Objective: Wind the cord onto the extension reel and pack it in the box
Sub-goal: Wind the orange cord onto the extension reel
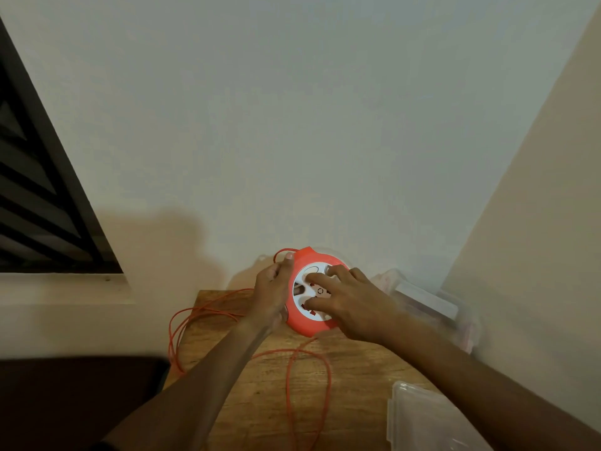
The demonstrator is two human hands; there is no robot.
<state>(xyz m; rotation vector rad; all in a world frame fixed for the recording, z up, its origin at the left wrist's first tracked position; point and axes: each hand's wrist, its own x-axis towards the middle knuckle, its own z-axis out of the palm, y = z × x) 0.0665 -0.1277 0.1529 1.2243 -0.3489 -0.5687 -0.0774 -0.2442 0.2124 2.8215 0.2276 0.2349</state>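
Winding goes best if the left hand [271, 292] grips the reel [310, 292] rim at 12 o'clock of the tabletop [260, 395] while the right hand [349, 304], fingers spread flat on the white face, turns evenly, feeding the loose cord [309, 385] without kinks.

An orange-red casing with a white face marked by red spots was shown on the reel [307, 292], an orange-red colour on the cord [292, 379], a brown wood grain on the table [260, 402], and dark slatted stripes on the window [29, 196] at nine o'clock.
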